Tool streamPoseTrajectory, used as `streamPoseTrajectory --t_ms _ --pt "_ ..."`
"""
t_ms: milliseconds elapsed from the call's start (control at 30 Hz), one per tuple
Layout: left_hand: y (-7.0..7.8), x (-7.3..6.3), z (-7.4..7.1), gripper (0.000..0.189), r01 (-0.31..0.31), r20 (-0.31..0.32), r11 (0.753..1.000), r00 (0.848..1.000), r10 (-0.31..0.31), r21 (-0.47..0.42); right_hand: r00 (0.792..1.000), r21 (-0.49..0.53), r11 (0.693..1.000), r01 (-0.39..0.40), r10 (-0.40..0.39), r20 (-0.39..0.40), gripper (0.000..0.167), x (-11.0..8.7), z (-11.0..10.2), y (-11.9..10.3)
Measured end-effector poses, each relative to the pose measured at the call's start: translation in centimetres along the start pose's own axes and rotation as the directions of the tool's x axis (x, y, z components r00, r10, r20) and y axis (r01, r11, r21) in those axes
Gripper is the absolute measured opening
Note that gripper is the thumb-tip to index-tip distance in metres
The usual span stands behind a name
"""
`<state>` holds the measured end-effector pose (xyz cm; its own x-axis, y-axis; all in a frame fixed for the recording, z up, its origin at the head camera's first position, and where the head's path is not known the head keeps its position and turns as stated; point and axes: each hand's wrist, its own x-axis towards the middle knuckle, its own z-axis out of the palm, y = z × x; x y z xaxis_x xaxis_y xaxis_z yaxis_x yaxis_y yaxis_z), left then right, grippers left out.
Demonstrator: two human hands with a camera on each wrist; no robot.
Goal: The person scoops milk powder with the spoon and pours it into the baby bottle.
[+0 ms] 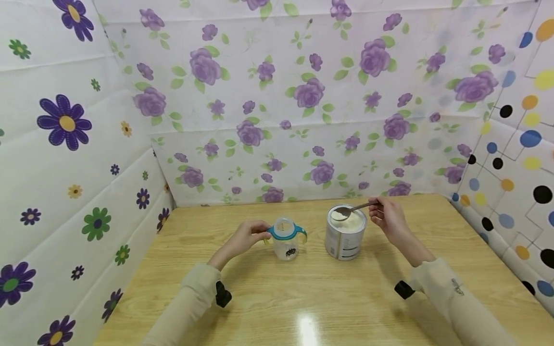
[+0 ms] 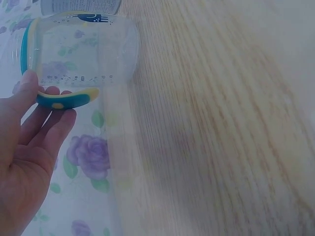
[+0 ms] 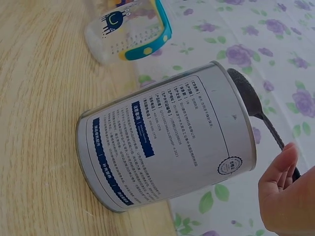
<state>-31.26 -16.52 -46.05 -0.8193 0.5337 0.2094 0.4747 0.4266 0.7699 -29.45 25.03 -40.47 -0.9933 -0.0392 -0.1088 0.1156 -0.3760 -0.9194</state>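
A clear baby bottle [image 1: 285, 247] with a blue collar and two side handles stands upright on the table. My left hand [image 1: 247, 236] grips its left handle [image 2: 66, 100], thumb and fingers around it in the left wrist view. To the right stands an open milk powder tin [image 1: 345, 240], pale powder showing inside. My right hand [image 1: 388, 218] pinches the handle of a dark spoon [image 1: 346, 211] over the tin's mouth. Pale powder lies in the spoon's bowl. From the right wrist view, the spoon [image 3: 248, 93] shows just past the tin's rim, and the tin's printed label faces the camera.
The wooden table [image 1: 268, 298] ends at a flower-printed cloth [image 1: 259, 120] behind. Patterned cloths also hang at the left [image 1: 65, 192] and right sides. A black wrist device [image 1: 222, 294] sits at the left cuff, another [image 1: 404, 289] at the right cuff.
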Motion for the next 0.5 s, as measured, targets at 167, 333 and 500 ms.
streamPoseTrajectory --t_ms 167,333,500 --pt "-0.14 0.0 0.15 0.017 0.013 0.005 0.999 1.0 -0.013 -0.031 1.0 0.03 1.0 -0.008 0.008 0.002 0.039 -0.02 -0.01 0.06" --pt "-0.34 -0.22 0.06 0.016 0.025 0.003 0.999 1.0 -0.025 -0.044 1.0 0.049 0.999 -0.017 0.017 0.006 0.04 0.09 0.32 0.2" --pt "-0.13 0.05 0.03 0.017 0.038 -0.003 0.998 0.999 -0.038 -0.043 1.0 0.071 0.997 0.009 -0.01 0.018 0.039 0.05 0.2 -0.1"
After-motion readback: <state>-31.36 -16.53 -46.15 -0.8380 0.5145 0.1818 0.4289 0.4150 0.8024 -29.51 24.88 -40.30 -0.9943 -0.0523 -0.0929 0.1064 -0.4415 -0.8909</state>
